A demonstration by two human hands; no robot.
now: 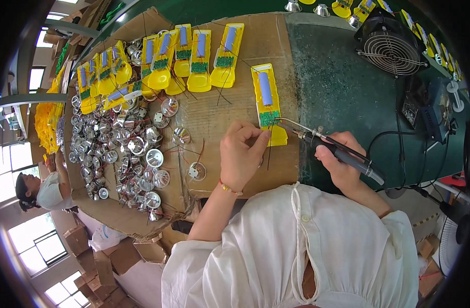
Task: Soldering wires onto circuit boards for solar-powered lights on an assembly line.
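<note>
In front of me on the cardboard lies a yellow plastic housing (278, 137), with a lilac battery cell (266, 88) in its upper part and a small green circuit board (268, 118) below it. My right hand (341, 167) grips a black soldering iron (355, 160); its thin bent metal tube (294, 122) reaches the board. Beside the board's lower edge, my left hand (240, 154) is closed, thumb and forefinger pinched on a thin dark wire (269, 154). Fingertip contact is partly hidden.
Several similar yellow housings (199, 61) with cells and boards lie at the far left. Shiny reflector cups (137, 146) are heaped nearer on the cardboard (209, 110). A black fan (391, 54) and a blue-grey box (433, 123) with cables stand at right. Another person (47, 190) is at far left.
</note>
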